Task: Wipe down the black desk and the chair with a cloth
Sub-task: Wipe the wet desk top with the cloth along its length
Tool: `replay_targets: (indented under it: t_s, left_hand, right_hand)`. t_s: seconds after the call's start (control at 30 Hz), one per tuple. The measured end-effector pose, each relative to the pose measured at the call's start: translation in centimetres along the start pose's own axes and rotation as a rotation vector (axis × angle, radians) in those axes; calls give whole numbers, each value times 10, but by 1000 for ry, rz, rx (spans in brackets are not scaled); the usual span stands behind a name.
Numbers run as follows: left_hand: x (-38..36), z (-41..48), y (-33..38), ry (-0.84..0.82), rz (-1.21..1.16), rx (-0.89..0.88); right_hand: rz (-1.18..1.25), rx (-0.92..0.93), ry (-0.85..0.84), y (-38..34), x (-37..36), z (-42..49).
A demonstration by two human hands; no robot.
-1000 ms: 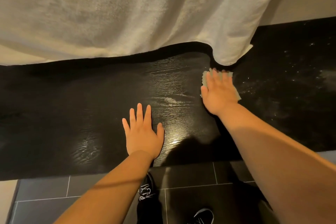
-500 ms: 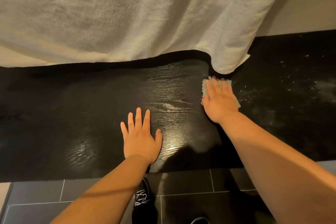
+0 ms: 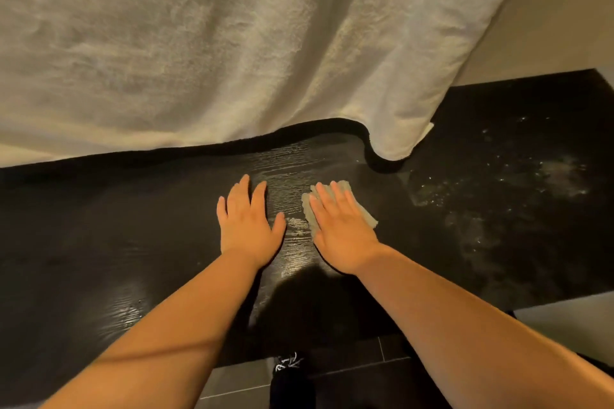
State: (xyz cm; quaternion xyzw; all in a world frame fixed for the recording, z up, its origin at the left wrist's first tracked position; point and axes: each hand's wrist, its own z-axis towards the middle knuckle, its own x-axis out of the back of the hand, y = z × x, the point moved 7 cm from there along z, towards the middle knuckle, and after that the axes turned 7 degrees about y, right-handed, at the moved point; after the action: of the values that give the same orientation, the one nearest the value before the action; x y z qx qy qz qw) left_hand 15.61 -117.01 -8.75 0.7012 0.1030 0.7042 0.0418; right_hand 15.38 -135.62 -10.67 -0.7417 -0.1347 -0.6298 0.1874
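Now cloth (image 3: 339, 209) small, greenish-grey, flattened on black desk (image 3: 133, 242).

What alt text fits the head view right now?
The right hand presses a cloth flat on the black desk, the left hand flat beside it. A pale towel hangs at the desk's far edge; dusty specks lie to the right.

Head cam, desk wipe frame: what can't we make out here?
1. Chair: nowhere in the head view.
2. Cloth: mostly under the right hand, so its full shape is hidden.
3. Black desk: back edge covered by the hanging white fabric; both ends cut off by the frame.
4. Pale specks on the desk's right side: too dim to tell dust from droplets.
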Motion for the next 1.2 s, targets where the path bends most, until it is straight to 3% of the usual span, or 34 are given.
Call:
replay_targets:
  t_s: [0.2, 0.33, 0.5, 0.63, 0.7, 0.83, 0.9, 1.03, 1.2]
  left_hand:
    - [-18, 27, -4, -82, 100, -38]
    - [-16, 26, -3, -84, 90, -49]
    - [-13, 26, -3, -85, 87, -57]
    - [-12, 25, -3, -70, 106, -53]
    - [-13, 25, -2, -73, 117, -52]
    - [-14, 24, -2, -60, 122, -56]
    - [-14, 24, -3, -49, 116, -58]
    - [-13, 22, -3, -38, 102, -51]
    - [-11, 22, -1, -31, 96, -49]
  right_hand:
    - [46, -39, 36, -7, 6, 91]
    - [57, -165, 53, 30, 19, 125]
    - [252, -518, 163, 106, 44, 68]
    - [-12, -700, 75, 146, 43, 7]
    - [-33, -700, 87, 138, 41, 9]
    - [-18, -351, 96, 80, 27, 36]
    - [-37, -268, 69, 79, 23, 33]
    - [-67, -426, 125, 143, 25, -7]
    - [-70, -655, -16, 174, 11, -51]
